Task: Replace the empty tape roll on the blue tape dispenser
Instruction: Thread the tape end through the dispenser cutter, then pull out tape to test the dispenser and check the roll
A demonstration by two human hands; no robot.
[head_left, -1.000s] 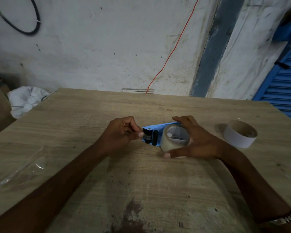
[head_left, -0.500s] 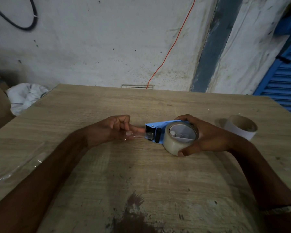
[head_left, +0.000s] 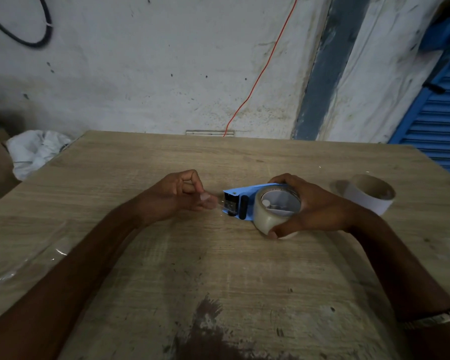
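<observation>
The blue tape dispenser [head_left: 240, 191] lies on the wooden table [head_left: 218, 255] with a full roll of clear tape [head_left: 266, 215] seated on its hub. My right hand [head_left: 312, 206] wraps around the roll and the dispenser's rear, holding them down. My left hand [head_left: 177, 197] sits just left of the dispenser's black cutter end, its thumb and forefinger pinched on the clear tape end [head_left: 217, 205] drawn out from the cutter. The empty cardboard core [head_left: 369, 196] stands on the table to the right, apart from my hands.
A clear plastic wrapper [head_left: 24, 266] lies at the table's left edge. A dark stain [head_left: 208, 331] marks the near part of the top. White sacks [head_left: 34, 149] sit on the floor past the left corner. A wall and a blue shutter [head_left: 437, 120] stand behind.
My left hand has drawn away to the left from the cutter end, pulling a short length of clear tape out. My right hand has shifted its hold on the roll only slightly.
</observation>
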